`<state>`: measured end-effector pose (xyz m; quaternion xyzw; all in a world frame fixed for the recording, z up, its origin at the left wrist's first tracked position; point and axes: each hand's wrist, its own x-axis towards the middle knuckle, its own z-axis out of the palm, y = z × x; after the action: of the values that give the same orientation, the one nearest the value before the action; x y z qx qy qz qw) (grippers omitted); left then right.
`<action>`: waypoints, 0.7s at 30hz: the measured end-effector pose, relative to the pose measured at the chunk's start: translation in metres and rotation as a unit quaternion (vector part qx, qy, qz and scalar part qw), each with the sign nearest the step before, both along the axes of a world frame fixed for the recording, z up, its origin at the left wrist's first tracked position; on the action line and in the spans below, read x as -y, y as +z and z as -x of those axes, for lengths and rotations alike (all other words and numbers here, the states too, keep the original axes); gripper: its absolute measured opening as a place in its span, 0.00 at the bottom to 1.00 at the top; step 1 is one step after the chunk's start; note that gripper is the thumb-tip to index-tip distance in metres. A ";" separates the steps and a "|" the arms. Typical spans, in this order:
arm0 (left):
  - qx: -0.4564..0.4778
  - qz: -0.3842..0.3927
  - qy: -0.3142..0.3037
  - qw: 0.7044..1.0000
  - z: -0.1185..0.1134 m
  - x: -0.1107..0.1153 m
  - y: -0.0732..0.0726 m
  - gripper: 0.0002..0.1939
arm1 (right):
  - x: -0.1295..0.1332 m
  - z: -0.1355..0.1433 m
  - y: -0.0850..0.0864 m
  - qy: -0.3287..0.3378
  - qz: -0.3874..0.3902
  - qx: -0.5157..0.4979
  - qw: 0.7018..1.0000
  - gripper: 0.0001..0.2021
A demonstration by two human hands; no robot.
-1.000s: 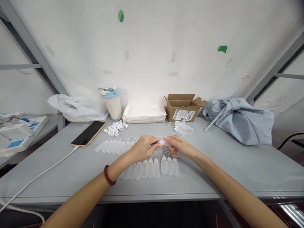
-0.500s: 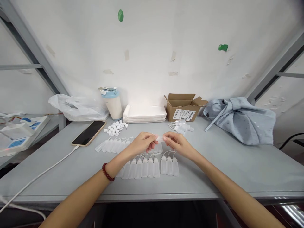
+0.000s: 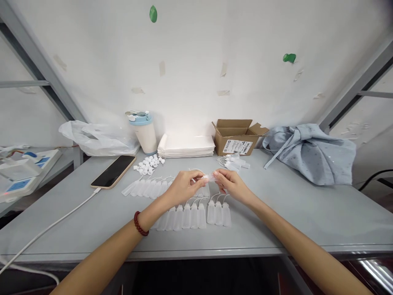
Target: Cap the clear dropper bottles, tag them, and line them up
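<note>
My left hand (image 3: pixel 187 184) is closed in a pinch on a small white cap at one end of a translucent plastic squeeze bottle (image 3: pixel 211 177). The fingers of my right hand (image 3: pixel 230 183) grip that bottle's body, hiding much of it. Both hands meet just above the table. Below them, several like bottles (image 3: pixel 194 217) lie in a row with thin curved white tubes at their tops. Three more bottles (image 3: pixel 218 214) lie beside that row on the right. Another row of bottles (image 3: pixel 150 188) lies behind my left wrist, partly covered by the hand.
A pile of white caps (image 3: pixel 147 165) lies near a phone (image 3: pixel 113 172) on a charging cable. Behind stand a tumbler (image 3: pixel 145 137), a white stack (image 3: pixel 186 147) and an open cardboard box (image 3: pixel 235 139). More bottles (image 3: pixel 233 163) lie before the box; a blue cloth bag (image 3: pixel 316 155) sits right.
The translucent bottle part was at my left fingers; now it shows at my right fingers, with the white cap at my left. The hands stay at nearly the same spot.
</note>
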<state>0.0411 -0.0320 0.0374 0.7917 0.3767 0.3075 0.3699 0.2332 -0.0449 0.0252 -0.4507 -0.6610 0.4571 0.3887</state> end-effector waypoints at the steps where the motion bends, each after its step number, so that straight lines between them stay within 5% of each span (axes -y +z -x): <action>1: 0.009 0.040 -0.007 0.999 0.001 -0.001 0.001 0.18 | 0.001 0.000 0.000 0.000 -0.016 0.010 1.000 0.17; 8: 0.026 0.237 -0.056 0.970 0.003 -0.003 0.005 0.25 | 0.005 0.003 -0.003 -0.006 -0.104 0.063 0.993 0.15; 11: 0.023 0.244 -0.050 0.968 0.001 -0.001 0.005 0.25 | 0.005 0.004 -0.005 -0.025 -0.124 0.079 0.989 0.15; 17: -0.046 0.029 -0.003 0.999 -0.004 0.004 0.003 0.23 | 0.004 0.005 -0.001 -0.026 -0.023 0.004 0.999 0.19; 21: -0.148 -0.195 -0.008 0.969 -0.003 0.003 -0.007 0.17 | 0.004 0.003 0.005 0.009 0.071 -0.049 0.996 0.22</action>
<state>0.0441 -0.0354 0.0305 0.8883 0.3534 0.2516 0.1507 0.2299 -0.0486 0.0303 -0.4483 -0.6107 0.5280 0.3839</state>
